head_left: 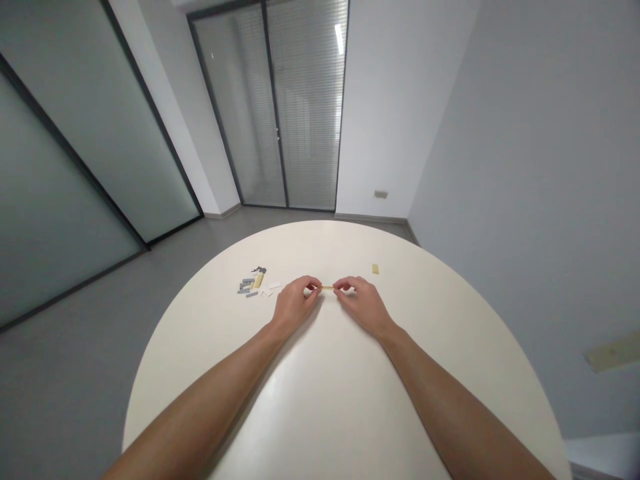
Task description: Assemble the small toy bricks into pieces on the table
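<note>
Between my two hands is a thin, flat tan piece (327, 287), seen nearly edge-on just above the white table. My left hand (299, 298) pinches its left end between thumb and fingers. Its right end is pinched by my right hand (362, 302) in the same way. The piece looks like a small building-block plate, though it is too small to be sure. Past my right hand, a flat tan rectangular piece (375, 269) lies alone on the table.
Left of my hands lies a loose group of small grey pieces (246, 287), tan pieces (259, 281), white pieces (275, 285) and dark pieces (259, 269). The round white table (320, 413) has its far edge before a glass door (305, 107). A wall rises to the right.
</note>
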The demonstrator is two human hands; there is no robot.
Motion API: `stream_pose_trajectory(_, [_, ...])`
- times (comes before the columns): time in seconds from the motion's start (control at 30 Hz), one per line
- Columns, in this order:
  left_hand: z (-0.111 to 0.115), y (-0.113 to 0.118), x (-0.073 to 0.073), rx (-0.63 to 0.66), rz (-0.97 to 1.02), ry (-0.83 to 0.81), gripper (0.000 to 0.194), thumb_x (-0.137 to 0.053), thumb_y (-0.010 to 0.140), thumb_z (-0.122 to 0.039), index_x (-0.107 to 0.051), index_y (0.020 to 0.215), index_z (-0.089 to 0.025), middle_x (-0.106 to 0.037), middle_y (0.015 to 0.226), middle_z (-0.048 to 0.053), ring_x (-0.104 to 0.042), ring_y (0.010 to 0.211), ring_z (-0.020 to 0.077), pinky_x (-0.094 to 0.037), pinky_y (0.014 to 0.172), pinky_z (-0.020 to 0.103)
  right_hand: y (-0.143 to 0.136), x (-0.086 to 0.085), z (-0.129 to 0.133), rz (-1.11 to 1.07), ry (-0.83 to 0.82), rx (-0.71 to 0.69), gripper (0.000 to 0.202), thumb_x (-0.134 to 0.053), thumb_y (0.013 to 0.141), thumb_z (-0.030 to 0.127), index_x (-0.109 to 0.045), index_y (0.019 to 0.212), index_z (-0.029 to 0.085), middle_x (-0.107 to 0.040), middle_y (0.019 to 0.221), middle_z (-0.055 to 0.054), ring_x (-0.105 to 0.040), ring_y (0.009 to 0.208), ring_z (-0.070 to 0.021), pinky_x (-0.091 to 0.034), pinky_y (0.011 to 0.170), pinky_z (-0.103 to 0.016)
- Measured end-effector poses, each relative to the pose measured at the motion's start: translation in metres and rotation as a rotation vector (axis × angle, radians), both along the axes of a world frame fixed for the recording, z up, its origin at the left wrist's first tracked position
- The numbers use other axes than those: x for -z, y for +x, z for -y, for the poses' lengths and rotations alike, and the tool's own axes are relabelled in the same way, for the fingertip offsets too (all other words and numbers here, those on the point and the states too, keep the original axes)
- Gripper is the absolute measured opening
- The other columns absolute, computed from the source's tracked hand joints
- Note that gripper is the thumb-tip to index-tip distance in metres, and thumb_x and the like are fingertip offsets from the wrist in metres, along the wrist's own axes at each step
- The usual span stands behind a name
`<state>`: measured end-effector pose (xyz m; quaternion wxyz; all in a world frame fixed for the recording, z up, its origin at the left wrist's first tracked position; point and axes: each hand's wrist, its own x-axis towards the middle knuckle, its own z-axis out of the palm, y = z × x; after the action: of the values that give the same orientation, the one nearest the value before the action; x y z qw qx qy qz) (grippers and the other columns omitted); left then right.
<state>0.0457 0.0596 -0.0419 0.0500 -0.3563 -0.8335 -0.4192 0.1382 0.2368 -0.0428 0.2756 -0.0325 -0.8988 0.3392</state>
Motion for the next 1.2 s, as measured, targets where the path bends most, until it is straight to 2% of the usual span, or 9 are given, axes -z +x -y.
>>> stream_pose_trajectory(0.4, [0.001,-0.004,0.005,-0.026,-0.031,-0.053,0.020,-0.059,0.088,-0.024,-0.069,0.106,-0.024,-0.072,0.107,0.003,-0.065,0.102,0.0204,-0.051,0.090,0.033,-0.002,0.004,-0.004,-0.022,0.003,0.034,0.013,-0.061,0.086,0.024,-0.071,0.095,0.025,-0.071,0.091,-0.002,-0.062,0.088,-0.0193,-0.046,0.085,-0.035])
stream_pose_trajectory(0.5, [0.001,-0.004,0.005,-0.029,-0.032,-0.068,0.021,-0.059,0.088,-0.025,-0.068,0.107,-0.023,-0.072,0.109,0.005,-0.064,0.104,0.0215,-0.049,0.093,0.035,-0.002,0.004,-0.007,-0.024,0.024,0.079,0.015,-0.059,0.085,0.022,-0.071,0.095,0.025,-0.073,0.093,-0.002,-0.062,0.088,-0.0201,-0.046,0.087,-0.036])
stream_pose_trajectory(0.6, [0.000,-0.002,0.006,-0.042,-0.043,-0.077,0.020,-0.058,0.090,-0.027,-0.068,0.106,-0.022,-0.071,0.108,0.006,-0.064,0.105,0.0224,-0.049,0.094,0.036,-0.003,0.006,-0.012,-0.015,0.052,0.186,0.016,-0.058,0.085,0.022,-0.072,0.094,0.025,-0.073,0.096,-0.002,-0.063,0.088,-0.0206,-0.047,0.086,-0.037])
stream_pose_trajectory(0.77, [-0.001,-0.002,0.008,-0.029,-0.045,-0.082,0.020,-0.057,0.091,-0.028,-0.068,0.107,-0.022,-0.072,0.108,0.006,-0.065,0.100,0.0217,-0.049,0.092,0.035,-0.001,0.004,-0.020,0.042,0.244,0.338,0.019,-0.056,0.088,0.017,-0.073,0.095,0.024,-0.074,0.100,-0.006,-0.063,0.093,-0.0241,-0.045,0.085,-0.039])
stream_pose_trajectory(0.9, [-0.001,-0.002,0.008,-0.025,-0.039,-0.077,0.021,-0.056,0.092,-0.028,-0.067,0.107,-0.021,-0.072,0.109,0.007,-0.065,0.100,0.0218,-0.049,0.093,0.036,0.001,0.000,-0.022,0.110,0.393,0.335,0.021,-0.055,0.091,0.014,-0.074,0.093,0.022,-0.073,0.102,-0.012,-0.061,0.097,-0.0286,-0.042,0.084,-0.042])
stream_pose_trajectory(1.07, [-0.001,-0.001,0.008,-0.017,-0.027,-0.081,0.022,-0.054,0.092,-0.029,-0.067,0.108,-0.020,-0.071,0.108,0.007,-0.065,0.097,0.0213,-0.049,0.092,0.036,-0.001,0.007,-0.028,0.126,0.518,0.339,0.020,-0.056,0.094,0.019,-0.075,0.088,0.023,-0.072,0.096,-0.011,-0.060,0.094,-0.0270,-0.041,0.080,-0.040])
stream_pose_trajectory(1.2, [-0.001,-0.002,0.010,-0.010,-0.036,-0.088,0.021,-0.055,0.092,-0.028,-0.067,0.106,-0.020,-0.072,0.104,0.007,-0.065,0.095,0.0210,-0.050,0.089,0.035,-0.004,0.014,-0.036,0.118,0.522,0.338,0.023,-0.054,0.096,0.021,-0.074,0.085,0.024,-0.072,0.094,-0.010,-0.061,0.092,-0.0247,-0.041,0.077,-0.038])
